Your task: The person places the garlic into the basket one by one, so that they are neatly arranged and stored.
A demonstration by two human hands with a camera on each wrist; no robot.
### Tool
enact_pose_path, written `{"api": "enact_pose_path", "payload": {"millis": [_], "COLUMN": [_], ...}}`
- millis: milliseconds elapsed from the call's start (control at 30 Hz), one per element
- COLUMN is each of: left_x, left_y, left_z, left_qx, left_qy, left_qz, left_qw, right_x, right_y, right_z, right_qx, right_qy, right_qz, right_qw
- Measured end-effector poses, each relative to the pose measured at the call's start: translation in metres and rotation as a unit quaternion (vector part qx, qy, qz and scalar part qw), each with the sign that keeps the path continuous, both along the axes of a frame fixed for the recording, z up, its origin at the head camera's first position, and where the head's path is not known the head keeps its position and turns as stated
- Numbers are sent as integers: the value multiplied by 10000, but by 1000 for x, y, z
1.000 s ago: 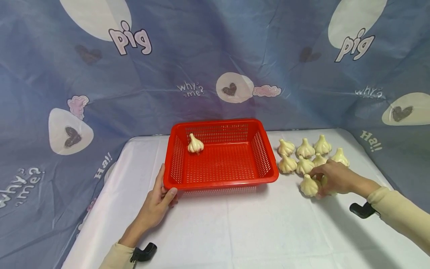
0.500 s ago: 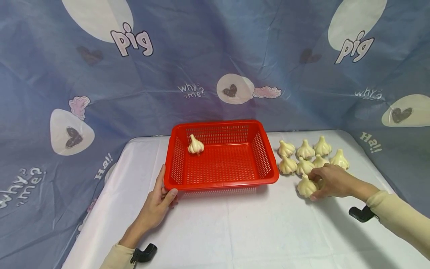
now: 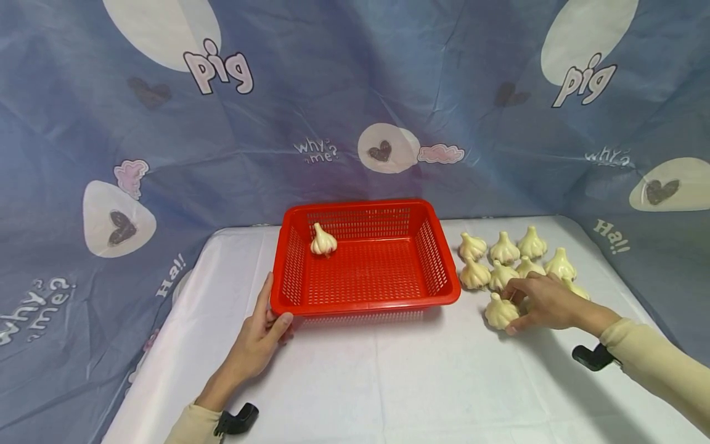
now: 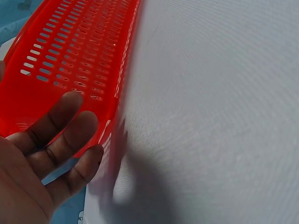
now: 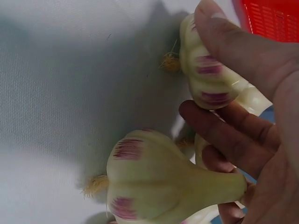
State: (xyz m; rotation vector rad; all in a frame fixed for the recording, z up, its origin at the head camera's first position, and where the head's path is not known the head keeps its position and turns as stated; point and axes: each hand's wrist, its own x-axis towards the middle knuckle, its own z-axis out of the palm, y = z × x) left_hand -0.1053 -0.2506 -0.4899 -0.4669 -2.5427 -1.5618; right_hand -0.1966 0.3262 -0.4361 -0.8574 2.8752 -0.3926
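Observation:
My left hand (image 3: 256,338) holds the near left corner of a red plastic basket (image 3: 363,306), thumb at the front rim and index finger along the side. In the left wrist view, several bent fingers (image 4: 74,133) lie by the perforated wall. One garlic bulb (image 3: 323,240) sits inside at the back left. To the right, my right hand (image 3: 546,302) pinches a garlic bulb (image 3: 501,312) between thumb and fingers, low over the table. In the right wrist view, another purple-streaked bulb (image 5: 149,179) lies beside the lower fingers, its stem reaching towards the palm.
Several more garlic bulbs (image 3: 504,248) stand in a cluster right of the basket, partly hidden by my right hand. A white cloth (image 3: 355,382) covers the table. Behind it hangs a blue printed curtain (image 3: 266,166).
The right hand has taken hold of the front bulb, and both have shifted slightly left. A bulb behind the hand shows more now. Left hand and basket hold their place.

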Motion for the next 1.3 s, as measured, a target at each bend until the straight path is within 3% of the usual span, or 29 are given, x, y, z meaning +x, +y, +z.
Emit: {"api": "enact_pose_path", "payload": {"millis": [367,667,967,1167,1300], "left_x": [1,1,1,1,1], "left_y": [-1,-1,-1,-1,-1], "left_z": [0,2,1,2,3], "left_qx": [-15,-80,-63,-139,-115], "left_qy": [-25,-21,-130,-77,-59], "left_qz": [-2,20,-9,23,6], "left_qw": [10000,10000,9999,9999,9999], "right_x": [-1,-5,-11,-23,-31], "right_y": [-2,-1,-11,-21,-29], "right_z": [-3,5,28,44,53], "right_qx": [64,-325,-503,-856,-1070], "right_qy": [263,473,-4,21,-210], "right_qz": [157,547,483,647,541], "right_qw": [9995,9969,9976,9942,9926]}}
